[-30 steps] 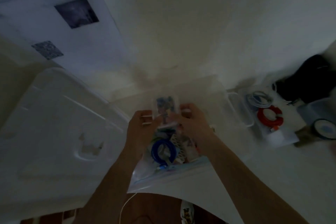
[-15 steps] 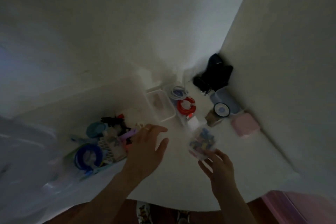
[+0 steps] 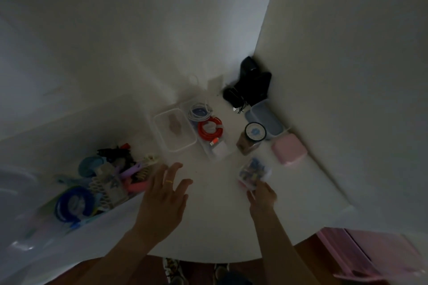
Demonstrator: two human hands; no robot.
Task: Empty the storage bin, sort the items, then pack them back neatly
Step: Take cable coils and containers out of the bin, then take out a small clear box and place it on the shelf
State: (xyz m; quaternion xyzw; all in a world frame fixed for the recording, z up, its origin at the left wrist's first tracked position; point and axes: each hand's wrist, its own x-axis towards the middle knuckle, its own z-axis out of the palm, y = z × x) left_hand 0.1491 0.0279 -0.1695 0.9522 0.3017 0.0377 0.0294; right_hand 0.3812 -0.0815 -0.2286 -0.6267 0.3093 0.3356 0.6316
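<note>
Head view, dim and blurry: the person is standing at a white tabletop (image 3: 208, 222) in a corner, and the right hand (image 3: 262, 196) is pinching a small clear plastic box of mixed blue and coloured bits (image 3: 253, 172) by its near end, fingertips closed on it, holding it low over the table just beside a pale pink rounded case (image 3: 289, 152). The left hand (image 3: 165, 194) is hovering empty, fingers spread apart, a gold ring showing, reaching toward the pile of loose items in a clear zip bag (image 3: 99, 183) at the left, which is holding a blue coiled cable (image 3: 73, 203), comb-like clips and pink and purple pieces. Further back, a clear rectangular tray with a beige item (image 3: 174, 129) is sitting touching a second clear tray holding a white cable coil and a red coiled cable (image 3: 209, 131); a round black-rimmed jar lid (image 3: 255, 132) is near a blue-grey plastic tub (image 3: 264, 118), with black objects (image 3: 250, 83) in the corner. The storage bin itself I cannot tell for sure. Judging by looks, the small box is light, rigid and slick, probably rattling with loose contents, so gripping across both side walls and keeping it level seems safer than an end pinch; a lid popping could spill it. Sorting is looking midway.
</note>
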